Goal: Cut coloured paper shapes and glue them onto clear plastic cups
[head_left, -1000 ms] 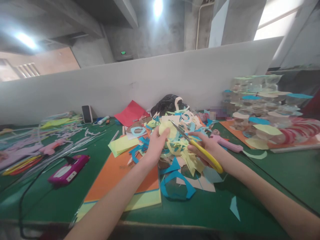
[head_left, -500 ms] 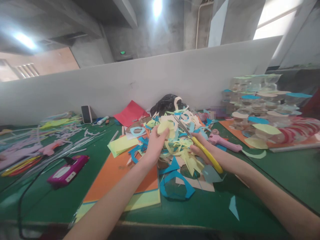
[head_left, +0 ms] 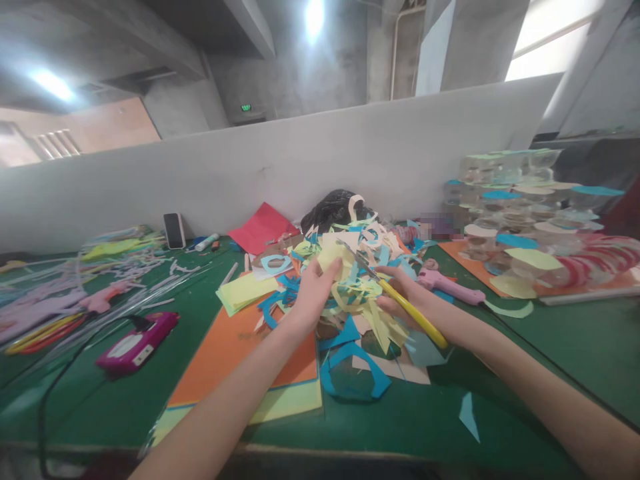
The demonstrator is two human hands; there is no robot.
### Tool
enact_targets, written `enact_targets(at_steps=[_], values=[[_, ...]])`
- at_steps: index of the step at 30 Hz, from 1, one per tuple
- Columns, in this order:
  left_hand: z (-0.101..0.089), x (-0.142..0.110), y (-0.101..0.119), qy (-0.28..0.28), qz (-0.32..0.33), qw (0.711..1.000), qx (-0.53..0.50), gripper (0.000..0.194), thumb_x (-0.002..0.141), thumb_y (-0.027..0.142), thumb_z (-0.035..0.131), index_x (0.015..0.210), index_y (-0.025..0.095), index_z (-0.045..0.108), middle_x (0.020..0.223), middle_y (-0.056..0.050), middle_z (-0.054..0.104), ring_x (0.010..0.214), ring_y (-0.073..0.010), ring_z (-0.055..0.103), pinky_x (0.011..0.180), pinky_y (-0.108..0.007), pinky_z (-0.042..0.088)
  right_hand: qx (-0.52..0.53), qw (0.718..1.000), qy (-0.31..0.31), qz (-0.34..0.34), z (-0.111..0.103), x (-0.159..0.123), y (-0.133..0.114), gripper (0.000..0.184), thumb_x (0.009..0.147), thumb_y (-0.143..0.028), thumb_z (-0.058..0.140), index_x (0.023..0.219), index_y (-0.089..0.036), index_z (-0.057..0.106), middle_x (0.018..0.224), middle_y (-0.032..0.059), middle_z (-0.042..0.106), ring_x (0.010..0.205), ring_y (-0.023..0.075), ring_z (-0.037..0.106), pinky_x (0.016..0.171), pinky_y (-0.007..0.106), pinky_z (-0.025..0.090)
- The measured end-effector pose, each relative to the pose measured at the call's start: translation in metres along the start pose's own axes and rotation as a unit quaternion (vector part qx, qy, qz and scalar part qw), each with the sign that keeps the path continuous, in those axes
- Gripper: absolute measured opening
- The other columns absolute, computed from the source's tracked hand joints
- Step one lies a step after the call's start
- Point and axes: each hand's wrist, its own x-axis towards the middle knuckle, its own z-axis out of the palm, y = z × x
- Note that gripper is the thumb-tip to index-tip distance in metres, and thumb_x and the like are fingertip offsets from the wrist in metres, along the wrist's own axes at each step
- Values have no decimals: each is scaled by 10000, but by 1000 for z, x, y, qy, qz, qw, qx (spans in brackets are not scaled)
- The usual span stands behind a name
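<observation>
My left hand (head_left: 316,288) pinches a piece of pale yellow paper (head_left: 332,253) between thumb and fingers, above a heap of scraps. My right hand (head_left: 400,293) is closed round the yellow handles of a pair of scissors (head_left: 407,305). The metal blades point up and left and reach the right side of the yellow paper; whether they are parted I cannot make out. Under both hands lies a pile of cut paper scraps (head_left: 380,317) in blue, yellow and cream. A blue paper offcut with a hole (head_left: 330,387) rests in front of the pile.
Orange sheets (head_left: 225,353) lie left of the heap, with a magenta device (head_left: 137,343) and its black cord farther left. A pink glue gun (head_left: 453,285) is at right, before stacked clear cups (head_left: 520,217). A black bag (head_left: 330,208) and red paper (head_left: 263,229) sit behind.
The scissors have shifted slightly down and left against the yellow paper, their blades looking closer together. My left hand has moved a little to the right.
</observation>
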Motion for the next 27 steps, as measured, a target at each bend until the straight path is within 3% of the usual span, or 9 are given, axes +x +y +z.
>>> enact_targets(at_steps=[8, 11, 15, 18, 24, 27], values=[[1, -1, 4, -8, -22, 1000, 5, 445, 777, 502, 682, 1101, 197, 673, 1121, -92, 720, 965, -232, 678, 839, -339, 516, 21, 999, 24, 4, -1, -1, 1, 664, 855, -570, 574, 1401, -245, 380, 931, 71, 604, 740, 217, 595, 682, 338, 488], [0, -2, 5, -12, -24, 1000, 8, 445, 784, 504, 673, 1107, 197, 673, 1129, -94, 717, 963, -229, 675, 830, -331, 516, 40, 999, 28, 4, -1, 0, 1, 619, 853, -558, 585, 1365, -257, 410, 857, 43, 584, 638, 175, 550, 574, 298, 454], [-1, -3, 5, -14, -29, 999, 13, 472, 787, 519, 660, 1135, 200, 665, 1114, -92, 714, 919, -219, 672, 783, -319, 522, 100, 994, 32, 33, 2, 4, 1, 619, 802, -583, 629, 1288, -254, 433, 680, -52, 502, 402, 82, 392, 373, 231, 314], [0, -3, 5, -6, -12, 1000, 10, 452, 798, 492, 652, 1151, 210, 646, 1130, -83, 703, 919, -209, 668, 798, -320, 520, 147, 986, 36, 68, 4, 6, 1, 680, 773, -637, 614, 1287, -240, 413, 540, -106, 427, 297, 88, 341, 302, 228, 257], [1, -5, 12, 26, 9, 997, 75, 411, 806, 370, 661, 1172, 216, 556, 1262, -100, 617, 1064, -222, 631, 864, -318, 501, 142, 982, 112, 56, 4, 11, 6, 695, 742, -642, 650, 1258, -218, 460, 551, -65, 497, 397, 125, 462, 356, 235, 336], [-1, -7, 13, 9, 68, 988, 142, 377, 822, 322, 644, 1165, 231, 518, 1255, -92, 594, 1112, -219, 606, 910, -329, 487, 151, 980, 126, 36, 3, 11, 5, 769, 701, -650, 691, 1280, -207, 444, 624, -32, 546, 474, 140, 511, 393, 239, 372]])
